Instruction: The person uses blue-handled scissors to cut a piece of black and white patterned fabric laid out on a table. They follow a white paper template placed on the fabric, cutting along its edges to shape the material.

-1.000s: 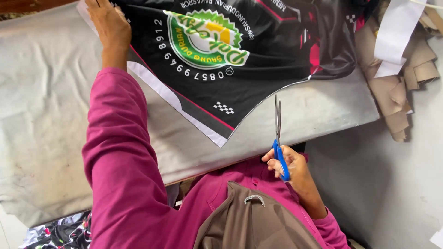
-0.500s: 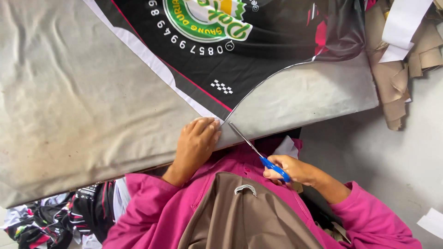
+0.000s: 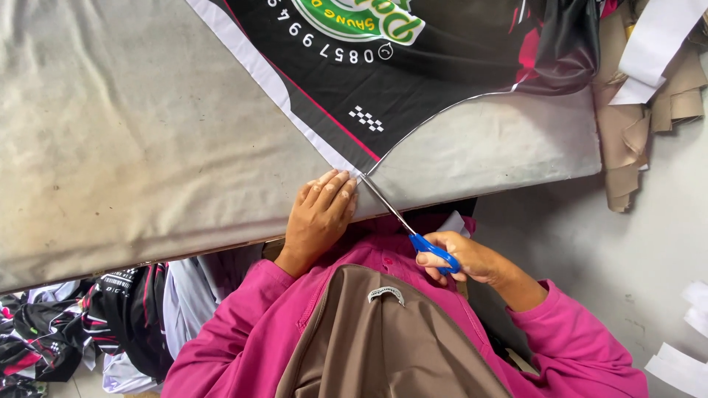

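Bright even daylight, soft shadows, sharp focus

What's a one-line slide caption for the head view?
Right hand points blue-handled scissors at the black printed fabric's corner; left hand lies flat beside it.

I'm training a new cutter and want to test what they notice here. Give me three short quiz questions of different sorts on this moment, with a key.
1. True or false: the right hand holds the blue-handled scissors.
2. Multiple choice: the left hand lies
A. flat on the grey table cover, beside the corner of the black printed fabric
B. on the scissors
C. on the paper scraps
3. Fill in: the scissor tips meet the fabric at its white-bordered ____.

Key
1. True
2. A
3. corner
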